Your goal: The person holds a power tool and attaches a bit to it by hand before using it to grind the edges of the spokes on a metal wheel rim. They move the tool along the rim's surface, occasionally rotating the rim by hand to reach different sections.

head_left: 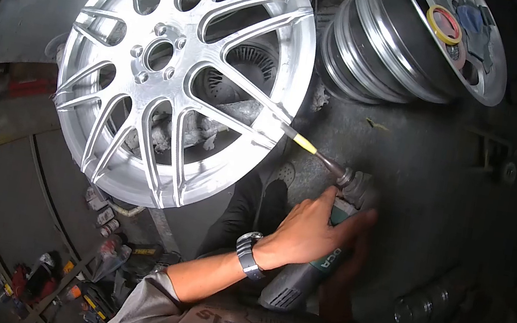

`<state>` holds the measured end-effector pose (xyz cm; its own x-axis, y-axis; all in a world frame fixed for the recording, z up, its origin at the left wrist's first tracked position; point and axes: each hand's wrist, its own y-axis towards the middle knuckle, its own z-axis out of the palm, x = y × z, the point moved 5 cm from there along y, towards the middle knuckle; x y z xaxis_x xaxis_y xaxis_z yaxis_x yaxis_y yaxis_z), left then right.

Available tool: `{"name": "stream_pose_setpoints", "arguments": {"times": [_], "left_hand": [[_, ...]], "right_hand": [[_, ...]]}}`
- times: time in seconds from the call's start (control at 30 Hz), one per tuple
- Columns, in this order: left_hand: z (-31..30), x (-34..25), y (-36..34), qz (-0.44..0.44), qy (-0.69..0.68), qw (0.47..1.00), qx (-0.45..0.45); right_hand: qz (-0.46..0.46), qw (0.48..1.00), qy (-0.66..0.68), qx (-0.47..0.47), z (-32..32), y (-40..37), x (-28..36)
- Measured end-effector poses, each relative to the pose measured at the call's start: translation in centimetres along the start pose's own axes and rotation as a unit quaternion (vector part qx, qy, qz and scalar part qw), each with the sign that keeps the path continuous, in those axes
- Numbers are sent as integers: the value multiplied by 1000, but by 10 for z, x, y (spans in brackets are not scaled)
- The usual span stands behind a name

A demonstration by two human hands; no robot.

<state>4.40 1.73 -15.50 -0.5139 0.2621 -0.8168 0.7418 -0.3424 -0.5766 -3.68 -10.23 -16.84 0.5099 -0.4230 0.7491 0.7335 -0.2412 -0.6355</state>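
Observation:
A silver multi-spoke wheel rim (pixel 148 95) lies face up across the upper left. My left hand (pixel 309 228), with a dark watch on its wrist, is wrapped round the neck of a grey and teal power tool (pixel 297 284). The tool's long shaft with a yellow band (pixel 305 144) points up and left, its tip at the rim's lower right edge near a spoke end. On the tool's far side my right hand (pixel 358 233) is blurred and in shadow; its fingers are at the tool's head, and its grip is partly hidden.
Upper right, stacked wheel rims (pixel 381 53) carry a yellow tape roll (pixel 444 25) and a dark blue glove (pixel 475 30). Glassy containers (pixel 421 306) lie lower right. A wheeled trolley (pixel 508 171) stands at the right. Tools and bottles crowd the lower left floor beside a metal frame (pixel 52 197).

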Motion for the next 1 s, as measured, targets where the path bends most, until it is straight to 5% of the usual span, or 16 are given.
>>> {"name": "stream_pose_setpoints", "arguments": {"times": [0.1, 0.33, 0.53, 0.6, 1.0], "left_hand": [[0, -4, -1, -5, -12, 1000, 7], [5, 2, -8, -20, 0, 1000, -12], [1, -8, -2, -10, -3, 1000, 6], [4, -6, -7, -14, 16, 1000, -3], [3, -7, -8, -12, 3, 1000, -12]], "right_hand": [[-98, 992, -31, 72, 0, 3, 1], [-51, 987, 77, 130, 6, -3, -2], [-54, 992, 98, 62, -5, 9, -10], [-65, 978, 130, 147, -3, 6, -10], [-61, 982, 65, 164, 4, 6, -4]]}}
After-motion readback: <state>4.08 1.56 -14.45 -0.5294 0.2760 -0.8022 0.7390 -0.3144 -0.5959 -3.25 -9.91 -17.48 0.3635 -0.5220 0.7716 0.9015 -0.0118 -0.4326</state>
